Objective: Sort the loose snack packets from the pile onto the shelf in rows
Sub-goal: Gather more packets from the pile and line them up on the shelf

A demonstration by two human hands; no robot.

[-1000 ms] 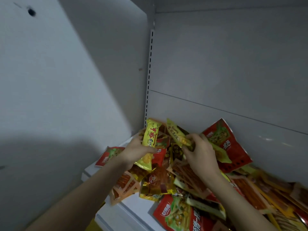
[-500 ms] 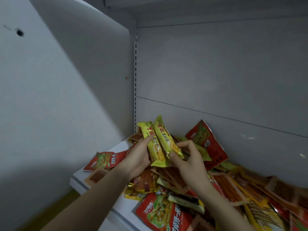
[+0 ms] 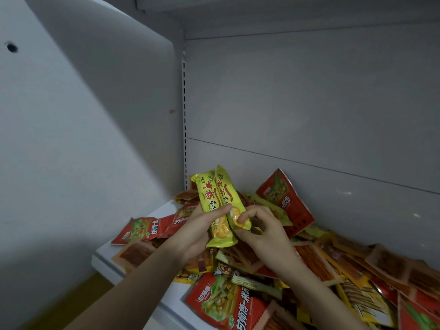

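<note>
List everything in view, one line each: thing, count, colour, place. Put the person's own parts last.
yellow-green packets: two, yellow-green with red script, held upright side by side above the pile.
pile of snack packets: too many to count, red, orange and yellow, heaped on the shelf.
red packet: one, red with green picture, leaning on the back panel.
shelf: one, white, under the pile.
back panel: grey, behind the pile.
side panel: pale grey, left.
left hand: grips the left yellow-green packet.
right hand: pinches the right one.
</note>
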